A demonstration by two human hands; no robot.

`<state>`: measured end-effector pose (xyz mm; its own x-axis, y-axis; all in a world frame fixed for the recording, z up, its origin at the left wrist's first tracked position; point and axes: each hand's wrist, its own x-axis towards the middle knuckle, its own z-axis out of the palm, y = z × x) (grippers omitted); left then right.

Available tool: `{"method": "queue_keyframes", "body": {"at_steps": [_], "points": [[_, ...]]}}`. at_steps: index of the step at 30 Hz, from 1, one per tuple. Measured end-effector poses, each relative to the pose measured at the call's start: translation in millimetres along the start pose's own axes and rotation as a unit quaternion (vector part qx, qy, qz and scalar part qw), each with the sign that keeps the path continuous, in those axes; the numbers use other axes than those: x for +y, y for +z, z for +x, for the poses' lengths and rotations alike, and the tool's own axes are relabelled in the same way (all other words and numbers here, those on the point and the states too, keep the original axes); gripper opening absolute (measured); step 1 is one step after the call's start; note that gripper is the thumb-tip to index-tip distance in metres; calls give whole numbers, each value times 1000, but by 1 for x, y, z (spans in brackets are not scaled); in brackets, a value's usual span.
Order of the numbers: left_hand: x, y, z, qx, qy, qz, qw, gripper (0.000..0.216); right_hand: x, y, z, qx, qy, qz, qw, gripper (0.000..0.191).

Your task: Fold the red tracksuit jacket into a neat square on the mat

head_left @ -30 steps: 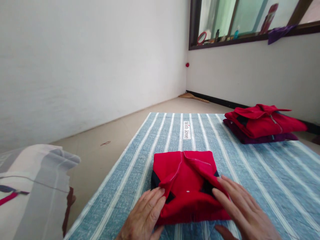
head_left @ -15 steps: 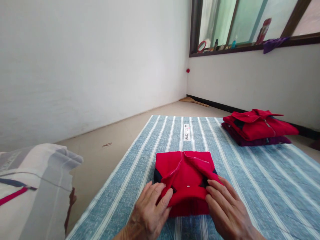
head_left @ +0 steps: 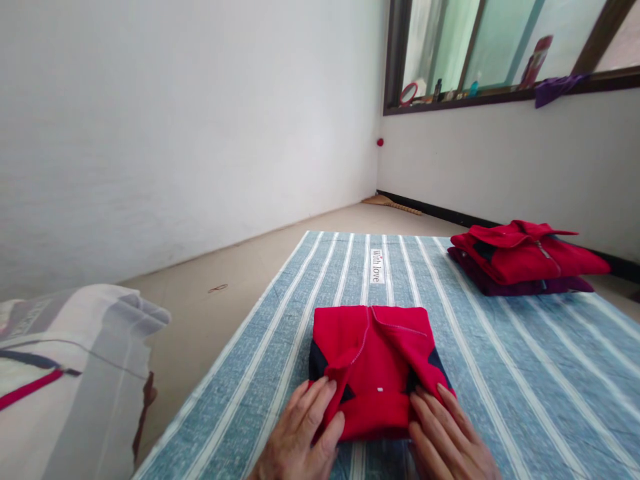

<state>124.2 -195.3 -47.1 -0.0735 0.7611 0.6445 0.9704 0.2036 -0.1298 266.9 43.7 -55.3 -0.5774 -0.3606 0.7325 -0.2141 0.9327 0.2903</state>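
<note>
A folded red garment (head_left: pixel 375 363) with dark patches at its sides lies on a blue-and-white striped mat (head_left: pixel 525 373) in front of me. My left hand (head_left: pixel 305 433) is on the garment's near left corner, with fingers and thumb closed on the fabric. At the near right corner, my right hand (head_left: pixel 447 437) lies with its fingers stretched flat along the edge. My wrists run out of the bottom of the picture.
A stack of folded clothes (head_left: pixel 525 257), red on top of purple, sits at the mat's far right. A grey and white bundle of cloth (head_left: pixel 65 373) lies on the floor at the left. White walls stand behind and to the left. A window sill (head_left: pixel 480 93) holds small items.
Both hands went from lying flat on the garment to drawing in at its near edge. That edge is now tucked in and the garment is shorter. The view shifted slightly.
</note>
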Motion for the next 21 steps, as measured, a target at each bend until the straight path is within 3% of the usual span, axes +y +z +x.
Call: {"method": "queue_keyframes", "body": {"at_steps": [2, 9, 14, 17, 21], "points": [[0, -1, -2, -28, 0, 2, 1000, 33, -5, 1, -2, -9, 15, -9, 1000, 21], [0, -9, 9, -90, 12, 49, 995, 44, -23, 11, 6, -56, 66, -73, 994, 39], [-2, -8, 13, -91, 29, 38, 995, 42, -31, 21, 11, -40, 131, -51, 989, 42], [-12, -13, 24, -82, 52, 28, 995, 40, -21, 20, 21, -26, 128, -14, 991, 39], [-15, -27, 54, -54, 71, 37, 995, 35, 18, 1, 43, -70, 87, 24, 993, 33]]}}
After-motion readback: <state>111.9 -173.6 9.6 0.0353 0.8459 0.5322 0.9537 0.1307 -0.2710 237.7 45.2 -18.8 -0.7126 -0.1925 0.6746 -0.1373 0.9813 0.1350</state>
